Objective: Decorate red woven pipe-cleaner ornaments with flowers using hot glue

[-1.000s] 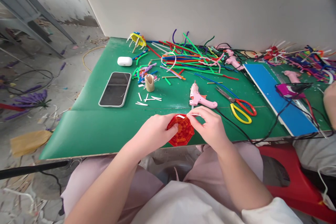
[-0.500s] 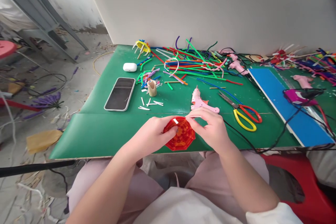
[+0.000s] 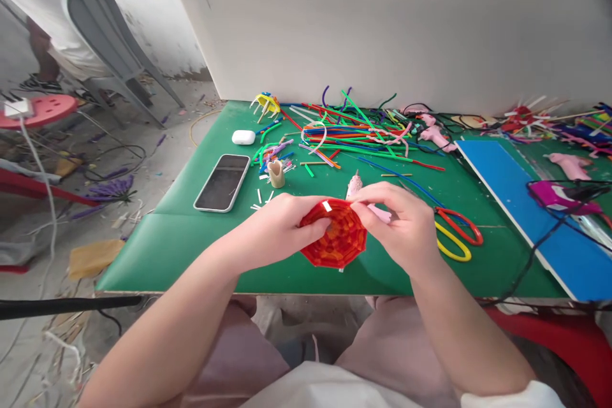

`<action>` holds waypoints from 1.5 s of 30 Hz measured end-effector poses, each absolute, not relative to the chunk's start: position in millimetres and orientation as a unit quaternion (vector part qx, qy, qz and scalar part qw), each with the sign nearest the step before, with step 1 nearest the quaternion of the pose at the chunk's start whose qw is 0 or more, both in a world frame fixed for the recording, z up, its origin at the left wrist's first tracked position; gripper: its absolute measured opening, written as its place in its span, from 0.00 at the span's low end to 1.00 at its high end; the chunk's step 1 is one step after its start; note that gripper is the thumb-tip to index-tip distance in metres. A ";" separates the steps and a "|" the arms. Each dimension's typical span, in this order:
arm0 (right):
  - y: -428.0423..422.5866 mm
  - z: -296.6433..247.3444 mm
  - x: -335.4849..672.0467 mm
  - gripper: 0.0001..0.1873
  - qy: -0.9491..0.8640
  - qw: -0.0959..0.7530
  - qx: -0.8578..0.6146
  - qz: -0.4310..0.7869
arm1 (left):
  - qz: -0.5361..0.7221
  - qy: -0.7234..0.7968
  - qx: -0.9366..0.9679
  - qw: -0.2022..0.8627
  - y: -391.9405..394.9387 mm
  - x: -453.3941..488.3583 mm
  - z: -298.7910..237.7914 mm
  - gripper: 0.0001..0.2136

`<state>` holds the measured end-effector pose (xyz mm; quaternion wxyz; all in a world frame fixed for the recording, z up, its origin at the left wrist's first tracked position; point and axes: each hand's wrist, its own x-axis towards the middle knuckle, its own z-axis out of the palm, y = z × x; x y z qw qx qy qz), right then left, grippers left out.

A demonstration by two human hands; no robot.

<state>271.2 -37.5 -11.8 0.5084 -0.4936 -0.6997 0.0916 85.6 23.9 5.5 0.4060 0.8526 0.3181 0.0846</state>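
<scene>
The red disc (image 3: 342, 245) looks light, slightly flexible, best held by its rim. Left hand (image 3: 282, 224) pinches one side; right hand (image 3: 400, 222) pinches the far edge between fingers.

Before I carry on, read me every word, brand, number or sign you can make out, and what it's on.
No readable text anywhere in view.
Red octagonal piece: no lettering visible.
Smartphone: dark screen, no text visible.
White earbud case: no lettering visible.
Pink glue gun: partly hidden; no lettering can be made out.
Magenta tool on the blue board: any marking is too small or blurred to read.
</scene>
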 end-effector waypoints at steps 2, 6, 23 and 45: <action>-39.8 -16.7 277.9 0.06 -0.701 0.508 -0.488 0.107 | 0.076 0.310 0.850 0.419 25.0 89.5 1.5 0.11; -45.3 -26.2 282.7 0.06 -0.701 0.503 -0.485 0.142 | 0.080 0.299 0.837 0.452 22.0 92.4 -11.9 0.11; -50.5 -33.9 256.1 0.11 -0.725 0.530 -0.437 0.049 | 0.146 0.281 0.875 0.366 0.4 79.8 -17.9 0.16; -52.4 -31.4 262.0 0.09 -0.735 0.496 -0.463 0.004 | 0.187 0.283 0.881 0.329 0.7 82.7 -31.3 0.17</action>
